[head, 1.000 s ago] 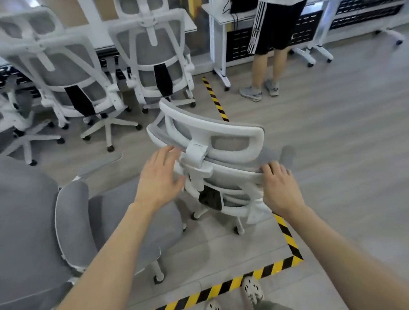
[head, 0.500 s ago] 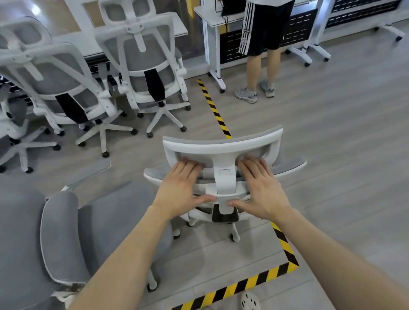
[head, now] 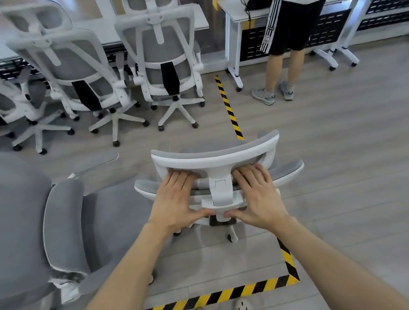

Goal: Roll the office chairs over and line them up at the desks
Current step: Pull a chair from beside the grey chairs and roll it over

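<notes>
Both hands are on one white-framed grey mesh office chair (head: 216,157). My left hand (head: 175,202) and right hand (head: 256,194) sit either side of its headrest post, fingers laid over the top of the backrest and thumbs hooked under the frame by the bracket, so each hand is clamped on the chair itself. The chair stands on the pale plank floor directly ahead of me, beside the black-and-yellow hazard tape (head: 227,105) and well apart from the desks.

I judge this to be the rolling step, with the chair squared up and ready to be pushed. Three matching white mesh chairs (head: 165,57) already stand in a row at the long white desk (head: 103,31) on the left. The next move calls for a straight push forward. I would steer either into the gap right of that row or toward the second white desk (head: 235,8), where a standing person in black striped shorts (head: 288,26) occupies the space. A grey padded chair (head: 64,229) sits close on my left, so the casters need room on that side.

Readable writing: none. A small patch on the hem of the shorts is too small to make out, and I see no labels on the chairs.
</notes>
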The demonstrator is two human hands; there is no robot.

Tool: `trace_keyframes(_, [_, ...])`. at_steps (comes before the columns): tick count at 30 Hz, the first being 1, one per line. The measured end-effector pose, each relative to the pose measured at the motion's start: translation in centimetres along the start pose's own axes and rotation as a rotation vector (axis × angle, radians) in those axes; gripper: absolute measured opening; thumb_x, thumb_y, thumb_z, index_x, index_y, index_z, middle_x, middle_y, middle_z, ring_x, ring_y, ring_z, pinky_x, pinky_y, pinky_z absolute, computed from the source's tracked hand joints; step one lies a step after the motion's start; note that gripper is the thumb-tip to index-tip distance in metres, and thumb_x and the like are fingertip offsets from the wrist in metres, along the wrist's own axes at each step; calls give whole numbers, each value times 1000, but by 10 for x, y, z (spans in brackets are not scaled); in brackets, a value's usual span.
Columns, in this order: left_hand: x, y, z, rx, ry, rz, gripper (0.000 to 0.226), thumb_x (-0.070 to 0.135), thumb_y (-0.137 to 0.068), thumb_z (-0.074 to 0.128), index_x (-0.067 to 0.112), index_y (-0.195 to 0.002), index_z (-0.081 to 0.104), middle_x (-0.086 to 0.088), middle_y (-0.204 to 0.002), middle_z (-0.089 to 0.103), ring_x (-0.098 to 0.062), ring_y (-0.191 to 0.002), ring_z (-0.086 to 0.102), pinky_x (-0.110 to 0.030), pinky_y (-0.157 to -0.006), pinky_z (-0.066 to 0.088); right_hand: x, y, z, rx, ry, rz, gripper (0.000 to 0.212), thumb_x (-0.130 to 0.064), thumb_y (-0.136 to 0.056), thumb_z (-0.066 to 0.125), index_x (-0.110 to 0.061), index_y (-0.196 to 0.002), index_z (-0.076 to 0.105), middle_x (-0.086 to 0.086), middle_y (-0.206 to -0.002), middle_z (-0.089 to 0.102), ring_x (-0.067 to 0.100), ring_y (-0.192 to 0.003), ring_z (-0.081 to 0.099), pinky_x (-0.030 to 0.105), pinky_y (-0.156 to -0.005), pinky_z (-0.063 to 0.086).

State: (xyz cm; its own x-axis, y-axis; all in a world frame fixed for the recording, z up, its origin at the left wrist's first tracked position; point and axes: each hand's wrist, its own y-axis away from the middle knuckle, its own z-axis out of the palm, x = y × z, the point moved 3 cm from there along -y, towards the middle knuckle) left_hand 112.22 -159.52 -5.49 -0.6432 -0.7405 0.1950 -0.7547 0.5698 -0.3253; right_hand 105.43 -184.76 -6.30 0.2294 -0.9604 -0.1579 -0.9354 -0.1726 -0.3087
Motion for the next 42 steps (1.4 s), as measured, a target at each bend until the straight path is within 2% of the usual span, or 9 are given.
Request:
trace_keyframes(4, [-21,11,-7,29,5,-49,102,93,-79,71,12,-140,63,-4,-139,62,-31,-135,57,-44,-128,35,-13,-24,11,-54,12,-61,118,-96,-75,66,-9,-153,56,10,-154,56,34,-150,47,57,-134,24])
trace_keyframes(9, [-40,10,-7,66,-25,-85,103,92,-79,71,9,-140,63,-7,-137,61,-33,-128,58,-46,-121,42,-11,-59,19,-138,32,-136,123,-101,-74,59,-10,-157,52,9,-156,53,34,-152,44,55,-136,19])
trace_keyframes(15, [-81,10,-17,105,-46,-66,101,91,-79,72,7,-135,67,-7,-133,65,-33,-125,61,-45,-120,42,-41,-85,35,-59,-4,-143,121,-99,-74,63,-9,-154,56,10,-153,57,34,-149,49,56,-134,24])
trace_keyframes(21, [-132,5,-27,3,-93,-22,104,92,-81,69,7,-140,63,-9,-137,61,-35,-128,58,-49,-123,39,-76,-117,46,-99,-16,-93,118,-99,-73,62,-14,-155,55,5,-152,57,29,-148,48,52,-136,20])
trace_keyframes(25, [-146,6,-26,3,-118,-25,104,91,-85,66,6,-145,61,-11,-142,60,-36,-134,56,-52,-127,36,-74,-134,42,-44,-72,-109,114,-99,-69,68,-16,-148,61,3,-140,61,29,-135,55,45,-132,30])
trace_keyframes(31, [-157,9,-23,16,-130,-37,107,91,-84,68,5,-147,61,-13,-146,59,-38,-140,54,-57,-129,34,-83,-140,49,-86,-18,-65,124,-105,-71,57,-10,-152,57,6,-146,58,31,-143,49,51,-134,27])
trace_keyframes(37, [-168,14,-29,30,-125,-36,103,87,-87,69,5,-148,59,-14,-147,58,-39,-143,52,-58,-130,33,-100,-141,55,-98,11,-51,126,-105,-73,54,-8,-155,54,8,-150,57,32,-146,47,50,-138,17])
trace_keyframes(42, [-162,20,-25,20,-135,-74,105,89,-89,64,6,-153,57,-13,-152,56,-38,-150,48,-57,-134,28,-97,-139,54,-110,-12,-44,126,-104,-73,54,-9,-156,52,8,-153,56,32,-150,45,51,-138,18])
